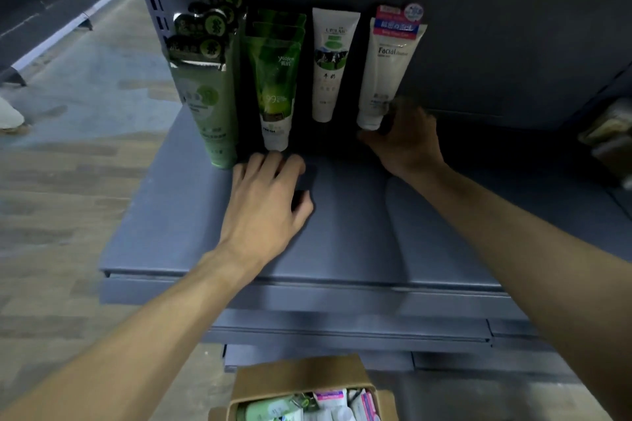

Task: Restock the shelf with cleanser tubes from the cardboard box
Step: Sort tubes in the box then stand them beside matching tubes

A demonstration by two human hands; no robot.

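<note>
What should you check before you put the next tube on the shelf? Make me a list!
1. White Facial tube standing up: not ok, it leans to the right.
2. Right hand free to fetch another: not ok, its fingers are at that tube's cap.
3. Left hand empty: ok, it rests flat on the shelf.
4. Room for more tubes: ok, bare shelf shows in front of the rows and to their right.
5. Tubes left in the cardboard box: ok, several show inside.
6. Other rows tidy: ok, green tubes stand lined up.

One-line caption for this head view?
Right hand steadies a white tube on the shelf; left hand rests open.
</note>
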